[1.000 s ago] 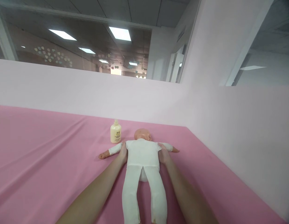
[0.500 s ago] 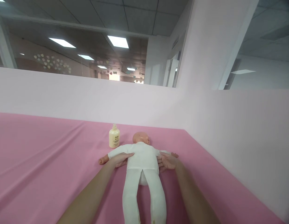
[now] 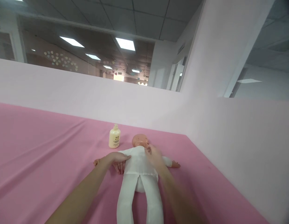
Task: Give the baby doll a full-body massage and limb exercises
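A baby doll [image 3: 138,168] in white clothes lies stretched out on a pink cover, its arms spread and its head at the far end. My left hand [image 3: 117,160] is beside the doll's torso, thumb against the shirt's edge and the other fingers extended below the doll's left-side sleeve. Over the upper chest area, close to the collar, is my right hand [image 3: 154,155], slightly blurred, with its fingers curled together. Whether they pinch any cloth is hard to see. A pale yellow bottle [image 3: 114,138] with a dark printed label stands left of the doll's head.
The pink cover [image 3: 42,149] has long creases on the left. A white wall [image 3: 88,96] borders it behind, and another wall [image 3: 247,137] runs along the right. Window panes above show a ceiling with lights.
My right hand has moved from the doll's right side up and inward to near the collar, its fingers now curled. The left hand has turned slightly at the torso. The view has tilted.
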{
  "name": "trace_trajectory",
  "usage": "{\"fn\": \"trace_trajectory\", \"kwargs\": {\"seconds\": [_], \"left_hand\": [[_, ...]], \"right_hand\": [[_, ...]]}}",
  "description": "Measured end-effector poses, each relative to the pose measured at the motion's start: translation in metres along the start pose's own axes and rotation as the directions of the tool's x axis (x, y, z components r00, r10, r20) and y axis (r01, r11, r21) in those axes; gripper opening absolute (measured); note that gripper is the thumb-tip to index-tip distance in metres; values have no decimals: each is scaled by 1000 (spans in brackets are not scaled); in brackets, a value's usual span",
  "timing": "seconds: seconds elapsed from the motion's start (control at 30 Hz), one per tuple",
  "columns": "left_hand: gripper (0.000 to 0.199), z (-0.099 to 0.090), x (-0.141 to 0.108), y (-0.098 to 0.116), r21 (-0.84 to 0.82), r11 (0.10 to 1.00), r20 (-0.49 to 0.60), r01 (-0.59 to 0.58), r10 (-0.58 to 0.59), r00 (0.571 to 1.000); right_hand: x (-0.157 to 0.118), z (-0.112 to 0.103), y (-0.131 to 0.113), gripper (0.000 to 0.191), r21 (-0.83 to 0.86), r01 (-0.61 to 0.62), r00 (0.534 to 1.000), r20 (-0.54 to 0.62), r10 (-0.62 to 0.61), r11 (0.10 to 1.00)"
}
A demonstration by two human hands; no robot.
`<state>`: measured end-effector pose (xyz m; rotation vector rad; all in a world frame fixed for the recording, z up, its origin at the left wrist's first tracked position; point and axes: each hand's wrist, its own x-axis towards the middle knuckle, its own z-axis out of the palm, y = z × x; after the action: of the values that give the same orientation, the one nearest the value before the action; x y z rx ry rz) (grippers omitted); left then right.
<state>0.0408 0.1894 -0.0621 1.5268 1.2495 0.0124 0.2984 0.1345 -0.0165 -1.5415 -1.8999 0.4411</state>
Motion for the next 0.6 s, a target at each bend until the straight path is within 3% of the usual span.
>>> {"fn": "trace_trajectory", "kwargs": {"seconds": [0.07, 0.1, 0.2, 0.23, 0.27, 0.3, 0.33, 0.37, 0.47, 0.57, 0.6], "left_hand": [[62, -3, -4, 6, 100, 995, -243, -10, 34, 970], [56, -7, -7, 10, 143, 989, -397, -44, 98, 912], [47, -28, -14, 23, 234, 962, -689, -143, 268, 673], [48, -39, -16, 26, 278, 946, -757, -164, 321, 570], [49, -51, -18, 28, 339, 925, -815, -172, 380, 437], [52, -63, -19, 30, 446, 882, -850, -155, 471, 237], [56, -73, -20, 30, 532, 841, -833, -100, 541, 116], [58, -82, -21, 31, 579, 814, -810, -36, 580, 90], [56, -91, -19, 37, 607, 786, -794, 119, 596, 117], [61, -68, -6, 60, 639, 759, -768, 124, 635, 75], [62, -54, 1, 71, 668, 739, -743, 84, 658, 123]], "right_hand": [[-8, 29, -12, 36, -57, 303, 953, -2, -303, 951], [-12, 40, -15, 41, -88, 394, 919, 73, -388, 915], [-17, 59, -14, 39, -148, 421, 898, 206, -388, 895], [-17, 60, -13, 39, -159, 412, 901, 220, -374, 897], [-16, 60, -11, 40, -167, 407, 903, 224, -368, 898], [-16, 59, -10, 40, -174, 407, 903, 221, -368, 897], [-15, 57, -10, 40, -180, 409, 904, 216, -369, 895], [-15, 56, -11, 40, -185, 408, 905, 213, -369, 894], [-17, 54, -15, 38, -189, 397, 911, 200, -361, 898], [-20, 54, -21, 36, -185, 384, 918, 185, -351, 905], [-21, 55, -22, 35, -187, 379, 920, 178, -348, 906]]}}
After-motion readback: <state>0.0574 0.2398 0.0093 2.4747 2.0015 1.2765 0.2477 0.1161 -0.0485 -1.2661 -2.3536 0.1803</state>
